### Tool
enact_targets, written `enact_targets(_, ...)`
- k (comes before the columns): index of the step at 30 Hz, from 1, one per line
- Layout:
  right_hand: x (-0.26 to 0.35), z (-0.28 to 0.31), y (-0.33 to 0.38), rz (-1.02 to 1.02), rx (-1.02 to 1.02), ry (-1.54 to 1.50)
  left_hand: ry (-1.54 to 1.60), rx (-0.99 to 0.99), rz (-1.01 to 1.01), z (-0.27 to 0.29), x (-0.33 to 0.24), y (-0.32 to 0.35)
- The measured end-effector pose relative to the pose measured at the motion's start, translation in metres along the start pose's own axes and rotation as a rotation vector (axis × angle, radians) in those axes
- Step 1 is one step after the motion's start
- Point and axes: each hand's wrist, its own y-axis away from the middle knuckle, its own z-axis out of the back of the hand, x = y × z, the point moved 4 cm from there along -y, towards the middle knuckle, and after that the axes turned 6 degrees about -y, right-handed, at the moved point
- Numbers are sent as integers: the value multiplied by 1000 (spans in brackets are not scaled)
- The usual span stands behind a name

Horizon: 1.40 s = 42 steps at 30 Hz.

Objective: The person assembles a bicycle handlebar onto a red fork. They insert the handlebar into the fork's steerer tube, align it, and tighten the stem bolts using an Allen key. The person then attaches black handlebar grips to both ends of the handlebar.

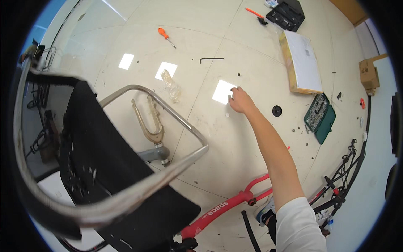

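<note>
My right hand (pixel 240 100) reaches out over the tiled floor (pixel 210 155), beside a bright square reflection. Its thumb and a finger are apart, and nothing shows between them. Just beyond the fingers lies a small black part (pixel 239 74), with a black hex key (pixel 212 59) farther off to the left. A round black disc (pixel 277 111) is on the floor to the right of my forearm. Below my arm runs a red bicycle frame (pixel 218 212). My left hand does not show.
At left, a metal-framed chair (pixel 195 155) with black fabric (pixel 105 155) looms close. Past its rail lie a bicycle fork (pixel 154 133), crumpled clear plastic (pixel 170 86) and an orange-handled screwdriver (pixel 166 37). Rightward are a white-topped box (pixel 302 61), a green case of metal bits (pixel 325 126) and an open black toolbox (pixel 286 16).
</note>
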Motion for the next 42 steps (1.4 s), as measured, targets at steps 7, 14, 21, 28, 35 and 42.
enact_targets(7,22,-6,-145,121,-185,211,-409,-123,-86,-44,-51,43)
enact_targets(14,22,-47,-191,176,-429,398,-333,-85,12,-80,-61,56)
enact_targets(21,9,-47,-199,208,-617,474,-260,-7,35,-103,-83,52)
enact_targets(28,52,-59,-166,198,-208,665,-142,77,76,-110,-64,52)
enact_targets(35,38,-77,-79,348,-238,513,-24,251,93,-141,-102,114)
enact_targets(42,-9,-90,65,187,-340,66,232,500,44,-141,-106,118)
